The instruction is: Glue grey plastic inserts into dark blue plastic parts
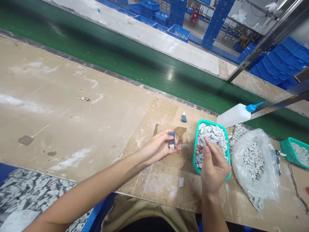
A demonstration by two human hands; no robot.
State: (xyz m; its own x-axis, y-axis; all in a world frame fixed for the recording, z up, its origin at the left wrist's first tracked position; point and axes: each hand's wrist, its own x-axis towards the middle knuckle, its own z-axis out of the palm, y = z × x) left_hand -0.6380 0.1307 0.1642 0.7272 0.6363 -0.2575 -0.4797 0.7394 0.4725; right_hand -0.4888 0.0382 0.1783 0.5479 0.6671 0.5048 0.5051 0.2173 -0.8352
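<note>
In my left hand a small dark grey and white plastic part is pinched between thumb and fingers, above a worn piece of cardboard. My right hand is over a green basket and pinches a small light grey plastic piece between thumb and forefinger. The basket is filled with many similar white and grey pieces. Another dark grey part with a white tip stands on the table beyond the cardboard.
A white squeeze bottle with a blue nozzle leans behind the basket. To the right lie a clear plastic bag of small pieces and a second green basket. A green conveyor belt runs behind the table. A bin of parts sits at lower left.
</note>
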